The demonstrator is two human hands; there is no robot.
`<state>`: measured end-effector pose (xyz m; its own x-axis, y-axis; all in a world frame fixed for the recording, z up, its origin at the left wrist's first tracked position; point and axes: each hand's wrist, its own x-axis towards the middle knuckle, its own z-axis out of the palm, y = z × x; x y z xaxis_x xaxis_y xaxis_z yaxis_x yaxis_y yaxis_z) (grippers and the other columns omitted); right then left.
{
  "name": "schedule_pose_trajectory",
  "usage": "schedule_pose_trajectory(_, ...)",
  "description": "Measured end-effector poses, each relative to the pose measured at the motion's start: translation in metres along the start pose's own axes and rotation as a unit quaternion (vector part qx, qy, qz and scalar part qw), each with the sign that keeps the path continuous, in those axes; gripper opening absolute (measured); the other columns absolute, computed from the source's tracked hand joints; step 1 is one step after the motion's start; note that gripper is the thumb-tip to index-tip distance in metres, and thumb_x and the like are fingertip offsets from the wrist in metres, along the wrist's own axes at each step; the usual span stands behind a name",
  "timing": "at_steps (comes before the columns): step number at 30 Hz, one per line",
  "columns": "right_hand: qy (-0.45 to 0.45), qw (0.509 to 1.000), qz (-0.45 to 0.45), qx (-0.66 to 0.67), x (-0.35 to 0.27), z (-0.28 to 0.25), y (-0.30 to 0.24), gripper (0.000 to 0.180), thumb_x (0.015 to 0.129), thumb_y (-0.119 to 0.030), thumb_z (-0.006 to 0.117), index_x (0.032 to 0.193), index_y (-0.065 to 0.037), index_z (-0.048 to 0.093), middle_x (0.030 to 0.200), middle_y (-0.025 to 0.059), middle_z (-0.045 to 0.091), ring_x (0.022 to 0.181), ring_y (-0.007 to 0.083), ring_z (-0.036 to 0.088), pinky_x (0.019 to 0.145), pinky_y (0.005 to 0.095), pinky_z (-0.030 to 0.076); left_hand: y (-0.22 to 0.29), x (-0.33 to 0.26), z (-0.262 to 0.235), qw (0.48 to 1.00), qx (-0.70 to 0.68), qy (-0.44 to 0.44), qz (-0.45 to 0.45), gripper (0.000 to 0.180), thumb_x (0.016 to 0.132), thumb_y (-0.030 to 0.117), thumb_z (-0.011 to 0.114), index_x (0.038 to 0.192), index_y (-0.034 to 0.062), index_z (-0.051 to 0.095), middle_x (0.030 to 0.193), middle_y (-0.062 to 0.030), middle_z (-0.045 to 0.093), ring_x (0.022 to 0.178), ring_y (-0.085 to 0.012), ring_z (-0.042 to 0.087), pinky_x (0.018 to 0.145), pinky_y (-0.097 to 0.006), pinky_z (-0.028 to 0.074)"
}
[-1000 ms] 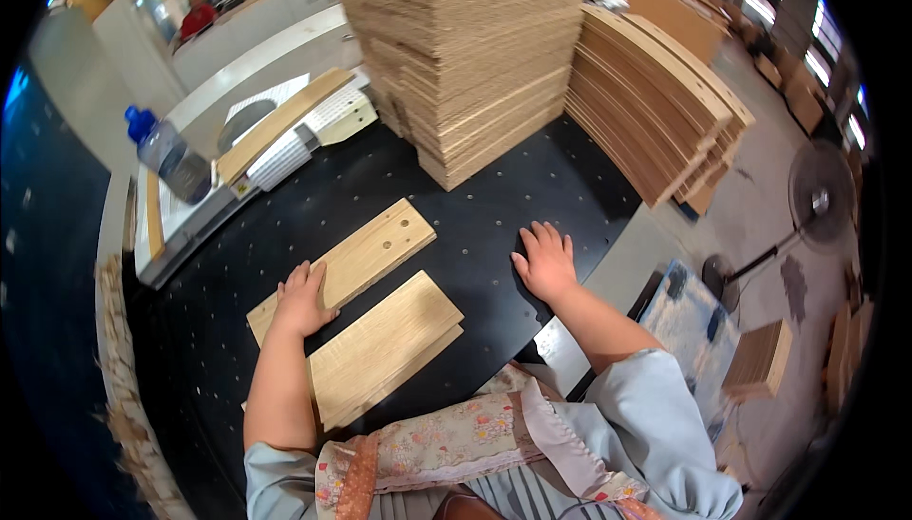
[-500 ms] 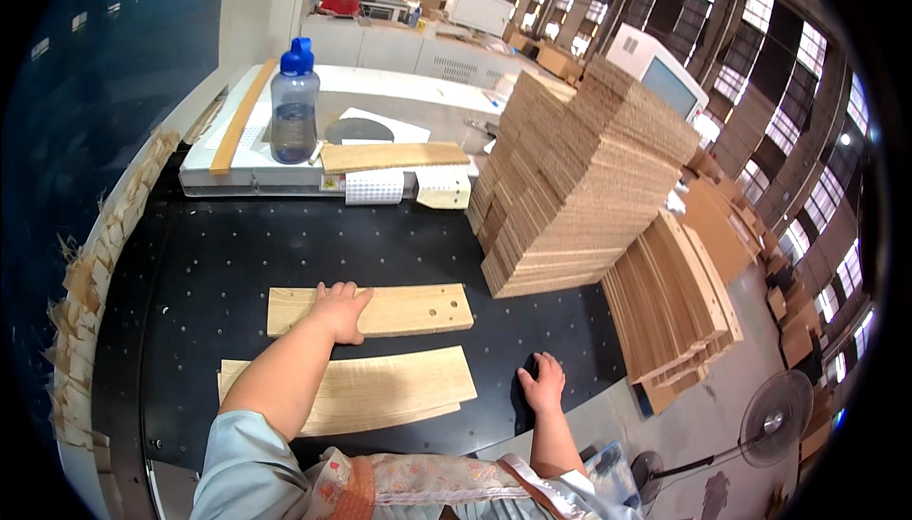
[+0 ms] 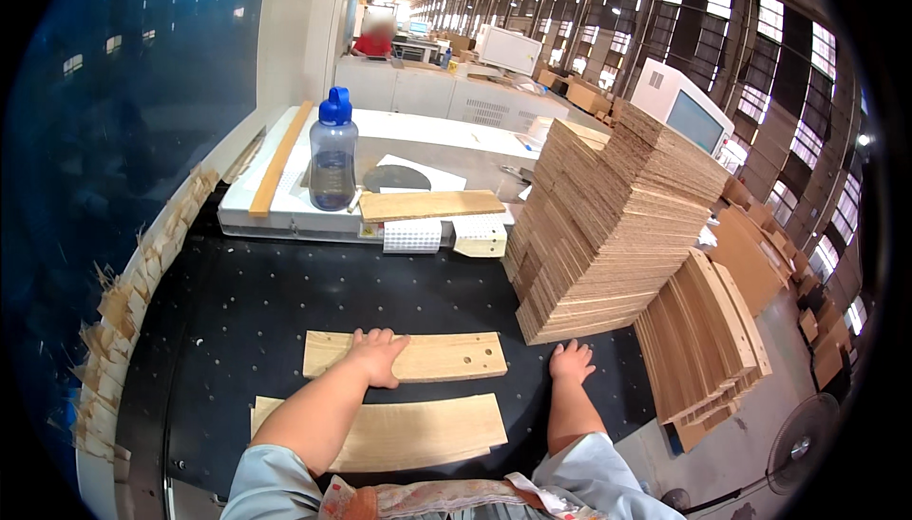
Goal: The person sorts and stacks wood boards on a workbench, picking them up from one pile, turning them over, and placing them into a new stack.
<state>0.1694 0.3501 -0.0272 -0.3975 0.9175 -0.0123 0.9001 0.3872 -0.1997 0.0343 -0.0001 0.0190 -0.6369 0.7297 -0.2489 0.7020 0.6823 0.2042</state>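
My left hand (image 3: 378,357) lies flat with its fingers spread on a light wooden board (image 3: 443,359), which has a few drilled holes near its right end. Nearer to me, partly under my left forearm, are curved wooden panels (image 3: 418,433), one overlapping another. My right hand (image 3: 572,360) rests on the black perforated table (image 3: 256,283), fingers apart and holding nothing. Just beyond it rises a tall stack of particle-board pieces (image 3: 608,235).
Right of the stack stand curved wooden panels (image 3: 698,344) in a row. Behind the table, a white machine bed (image 3: 275,154) carries a blue-capped water bottle (image 3: 333,154) and a wood strip (image 3: 432,204). A fan (image 3: 803,444) is at lower right. A person in red (image 3: 373,42) is far off.
My right hand has moved forward from the table's near edge to the foot of the stack. My left hand stays on the holed board. The whole view has shifted with my head.
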Motion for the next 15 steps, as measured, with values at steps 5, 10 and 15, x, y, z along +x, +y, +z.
schedule_pose_trajectory(5,0.022,0.999,-0.02,0.015,0.0006,-0.0012,-0.0066,0.052,0.089,-0.037,0.042,0.133,-0.011,0.038,0.141,0.0158,0.029,0.133,0.0312,0.021,0.104,0.057,0.019,-0.0052,0.0,0.0034,1.0,-0.011,0.01,-0.003,0.09,0.06,0.03,0.072,0.138,0.0157,0.03,0.133,-0.0144,0.035,0.127,-0.0298,0.029,0.105,-0.054,0.017)
schedule_pose_trajectory(10,0.027,0.999,-0.02,0.028,-0.0018,-0.0006,-0.0047,0.052,0.088,-0.036,0.043,0.132,-0.009,0.039,0.141,0.0164,0.029,0.133,0.0316,0.021,0.104,0.0574,0.018,-0.0025,-0.0022,0.0006,1.0,-0.014,-0.005,-0.012,0.091,0.059,0.028,0.072,0.139,0.0164,0.029,0.136,-0.0141,0.033,0.129,-0.0296,0.026,0.106,-0.054,0.016)
schedule_pose_trajectory(15,0.024,0.999,-0.017,0.031,-0.0013,-0.0003,-0.004,0.051,0.088,-0.036,0.043,0.131,-0.009,0.039,0.141,0.0173,0.029,0.133,0.0322,0.021,0.104,0.0574,0.018,-0.0008,0.0001,0.0001,1.0,-0.012,-0.01,-0.022,0.094,0.058,0.027,0.073,0.139,0.0176,0.027,0.137,-0.0136,0.031,0.13,-0.0293,0.025,0.107,-0.054,0.015)
